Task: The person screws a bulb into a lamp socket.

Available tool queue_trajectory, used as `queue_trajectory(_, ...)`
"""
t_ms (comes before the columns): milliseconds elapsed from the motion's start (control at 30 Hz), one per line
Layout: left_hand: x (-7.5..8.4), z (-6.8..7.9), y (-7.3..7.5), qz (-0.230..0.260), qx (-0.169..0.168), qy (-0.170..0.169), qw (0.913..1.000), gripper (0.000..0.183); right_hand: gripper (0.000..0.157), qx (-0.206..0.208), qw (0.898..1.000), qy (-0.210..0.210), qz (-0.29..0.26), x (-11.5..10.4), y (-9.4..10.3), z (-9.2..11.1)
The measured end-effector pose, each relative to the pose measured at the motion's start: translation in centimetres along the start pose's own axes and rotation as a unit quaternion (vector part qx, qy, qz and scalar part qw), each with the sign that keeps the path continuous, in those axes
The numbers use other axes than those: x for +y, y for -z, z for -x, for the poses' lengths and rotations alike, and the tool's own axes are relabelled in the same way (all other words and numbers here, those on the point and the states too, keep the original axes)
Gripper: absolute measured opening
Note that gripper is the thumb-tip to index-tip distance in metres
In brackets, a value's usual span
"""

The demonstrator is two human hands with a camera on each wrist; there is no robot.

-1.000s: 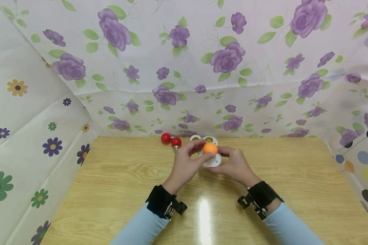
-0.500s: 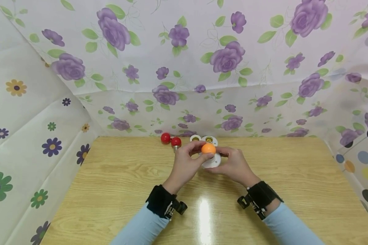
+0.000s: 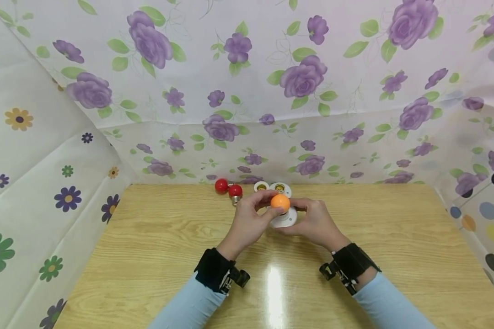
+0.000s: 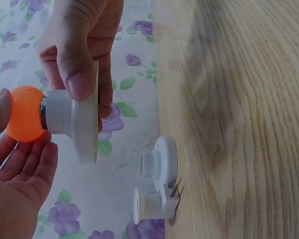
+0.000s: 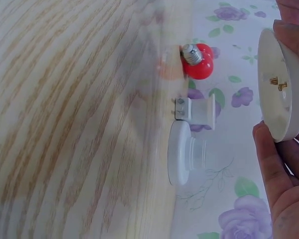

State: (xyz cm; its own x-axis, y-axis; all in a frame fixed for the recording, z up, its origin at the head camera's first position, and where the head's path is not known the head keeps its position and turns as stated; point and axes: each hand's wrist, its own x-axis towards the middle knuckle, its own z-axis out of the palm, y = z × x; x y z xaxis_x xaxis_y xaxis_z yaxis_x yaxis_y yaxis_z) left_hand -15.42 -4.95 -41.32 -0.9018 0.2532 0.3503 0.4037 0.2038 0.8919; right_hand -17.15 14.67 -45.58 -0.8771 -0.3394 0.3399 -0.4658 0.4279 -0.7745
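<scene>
An orange round bulb (image 3: 280, 203) is held by my left hand (image 3: 249, 220), thumb on the near side and fingers behind. Its metal base sits in the neck of a white round lamp holder (image 4: 84, 127), a bit of metal showing at the joint in the left wrist view. My right hand (image 3: 318, 222) grips that lamp holder by its wide flange. Both things are raised off the table. In the right wrist view the hollow underside of the lamp holder (image 5: 275, 87) shows brass terminals, while the bulb is hidden.
Two red bulbs (image 3: 235, 191) with screw bases lie at the back edge of the wooden table (image 3: 169, 246), left of my hands. Beside them stand a white plug-in lamp holder (image 5: 197, 110) and another round white lamp holder (image 5: 182, 154). A flowered cloth (image 3: 247, 151) hangs close behind.
The orange bulb and its lamp holder have shifted slightly towards me and tilted a little. Both hands keep their hold, and the things at the back have not moved.
</scene>
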Motion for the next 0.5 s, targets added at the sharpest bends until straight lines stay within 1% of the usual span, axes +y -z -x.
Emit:
queue_trajectory(200, 2.9, 0.4, 0.4, 0.019, 0.005, 0.003, 0.9998, 0.037, 0.061, 0.001, 1.000, 0.005, -0.003, -0.1, 0.1, -0.1)
queue_trajectory(267, 3.1, 0.4, 0.4, 0.018, 0.011, 0.003, 0.9998, 0.039, 0.061, 0.001, 1.000, 0.010, -0.002, -0.1, 0.0, -0.1)
queue_trajectory(400, 1.6, 0.3, 0.0, 0.004, 0.028, 0.014, 0.9995, 0.044, 0.060, 0.001, 1.000, 0.018, 0.004, 0.0, 0.0, -0.1)
queue_trajectory(500, 0.4, 0.0, -0.3, -0.013, 0.043, 0.014, 0.9989, 0.044, 0.060, -0.001, 1.000, 0.015, 0.005, 0.0, -0.1, -0.1)
